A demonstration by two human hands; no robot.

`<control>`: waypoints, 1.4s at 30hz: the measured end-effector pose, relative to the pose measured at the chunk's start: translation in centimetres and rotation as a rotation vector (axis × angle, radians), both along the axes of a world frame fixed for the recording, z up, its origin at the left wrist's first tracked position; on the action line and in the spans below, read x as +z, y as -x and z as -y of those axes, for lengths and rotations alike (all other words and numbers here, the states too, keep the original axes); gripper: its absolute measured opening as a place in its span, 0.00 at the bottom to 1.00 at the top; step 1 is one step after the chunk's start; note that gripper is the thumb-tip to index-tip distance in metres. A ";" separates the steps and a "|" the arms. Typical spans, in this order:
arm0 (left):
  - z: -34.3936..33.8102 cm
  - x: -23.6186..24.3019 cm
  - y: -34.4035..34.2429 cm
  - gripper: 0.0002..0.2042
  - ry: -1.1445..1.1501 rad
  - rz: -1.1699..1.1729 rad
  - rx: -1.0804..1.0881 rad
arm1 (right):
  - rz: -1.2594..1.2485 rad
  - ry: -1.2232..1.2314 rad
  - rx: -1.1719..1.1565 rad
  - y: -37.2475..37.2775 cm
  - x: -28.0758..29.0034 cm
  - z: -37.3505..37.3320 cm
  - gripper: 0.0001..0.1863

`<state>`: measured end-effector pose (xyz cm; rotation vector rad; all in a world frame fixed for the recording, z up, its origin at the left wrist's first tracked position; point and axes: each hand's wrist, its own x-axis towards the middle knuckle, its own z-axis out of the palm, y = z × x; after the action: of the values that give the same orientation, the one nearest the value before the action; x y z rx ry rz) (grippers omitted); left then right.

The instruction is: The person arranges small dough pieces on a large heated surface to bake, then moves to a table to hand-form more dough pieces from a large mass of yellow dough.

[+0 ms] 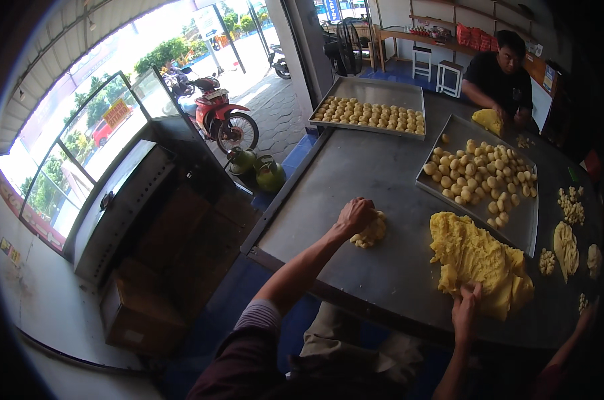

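My left hand [357, 215] is closed, knuckles up, at a small heap of pale dough pieces [372, 233] on the metal table [308, 207]. Its fingertips are turned away, so whatever they hold is hidden. Beside the near edge of a large, rough slab of yellow dough [482, 257], my right hand [467, 305] has its fingers curled against the dough, pinching it. Behind that slab, a metal tray [427, 181] carries many loose round dough balls [478, 170].
Another tray [408, 91] at the back holds rows of dough balls. Across the table a person [502, 80] handles a yellow dough lump [487, 122]. At right lie small dough heaps [570, 205] and a flat strip [566, 250]; another person's arm [575, 333] reaches in. Green gas cylinders [270, 175] stand left.
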<state>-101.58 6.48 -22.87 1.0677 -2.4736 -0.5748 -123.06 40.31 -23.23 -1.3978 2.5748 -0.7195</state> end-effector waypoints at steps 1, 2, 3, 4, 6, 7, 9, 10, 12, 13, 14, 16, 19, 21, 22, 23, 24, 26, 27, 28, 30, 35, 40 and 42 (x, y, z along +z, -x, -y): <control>1.1 -0.3 -0.4 0.09 -0.006 0.006 -0.010 | -0.056 0.055 -0.014 -1.2 -0.5 0.0 0.12; 2.2 -0.2 -0.4 0.09 -0.014 0.006 -0.040 | -0.120 0.108 -0.048 -2.8 -0.7 -0.2 0.13; 3.1 -0.2 -0.3 0.09 -0.020 0.008 -0.075 | -0.184 0.160 -0.088 -4.1 -1.0 -0.4 0.14; 2.3 0.3 0.9 0.11 -0.182 -0.239 -0.011 | -0.103 0.141 -0.125 -4.3 -1.9 -0.9 0.18; 2.0 0.5 1.3 0.15 -0.341 -0.401 0.030 | -0.103 0.130 -0.112 -4.7 -1.0 -1.1 0.21; 1.9 -0.3 1.5 0.15 -0.444 -0.503 0.032 | -0.092 0.122 -0.123 -4.7 -0.4 -1.4 0.22; 3.2 -1.8 -0.6 0.19 -0.438 -0.438 0.106 | 0.055 0.209 -0.132 -3.4 -0.3 -0.5 0.17; 2.5 -1.6 0.8 0.21 -0.275 -0.364 0.149 | 0.011 0.281 -0.145 -2.4 -1.3 -0.8 0.17; 2.5 -1.3 1.1 0.22 -0.132 -0.058 0.232 | 0.050 0.413 -0.105 -1.6 -1.9 0.0 0.19; 0.4 0.4 2.8 0.22 -0.163 0.029 0.182 | -0.017 0.485 -0.115 -0.7 -2.7 -0.5 0.19; 2.1 0.1 1.6 0.21 -0.100 0.083 0.150 | 0.043 0.482 -0.074 -0.4 -4.5 0.0 0.18; 3.7 -1.0 1.0 0.15 -0.068 0.068 0.089 | 0.063 0.449 -0.058 -0.8 -4.3 0.8 0.16; 6.0 -1.8 0.1 0.08 -0.161 -0.226 -0.097 | -0.009 0.204 -0.008 -1.3 -3.1 1.0 0.12; 5.3 -2.7 2.2 0.07 -0.162 -0.248 -0.156 | -0.047 0.089 -0.034 -1.3 -2.2 -0.3 0.11; 5.2 -2.9 2.1 0.07 -0.160 -0.261 -0.160 | -0.048 0.083 -0.049 -1.2 -1.8 -0.5 0.10; 5.2 -3.0 1.9 0.08 0.018 -0.159 -0.244 | -0.050 0.076 -0.059 -1.1 -1.8 -0.6 0.10; 5.1 -3.1 1.3 0.09 0.196 -0.058 -0.319 | -0.082 0.145 -0.074 -1.3 -2.3 -0.4 0.11; 1.9 -1.4 2.6 0.10 0.144 0.063 -0.272 | -0.155 0.257 -0.125 -1.4 -4.2 -1.0 0.13; 2.0 -0.8 2.0 0.09 0.166 0.073 -0.284 | -0.297 0.233 -0.134 -2.0 -3.8 -1.1 0.12; 2.1 -0.7 1.2 0.08 0.188 0.082 -0.293 | -0.441 0.207 -0.139 -2.9 -3.1 -1.2 0.11; 1.3 -0.4 1.0 0.05 0.262 0.202 -0.330 | -0.406 0.371 -0.230 -4.2 -5.0 -0.8 0.11; -1.1 0.3 -1.1 0.09 0.254 0.017 -0.404 | -0.123 0.325 -0.092 -2.3 -3.8 -0.6 0.08; -8.5 1.7 -1.6 0.17 -0.019 -0.137 -0.296 | -0.048 0.255 0.011 -1.3 -4.2 0.3 0.08; -12.2 2.8 -1.0 0.10 0.052 -0.005 -0.601 | -0.089 0.140 0.015 -1.0 -3.0 -0.1 0.07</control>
<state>-100.60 18.72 -20.03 0.2806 -2.7783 -0.6689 -122.08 40.37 -26.25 -1.5203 2.6230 -0.8692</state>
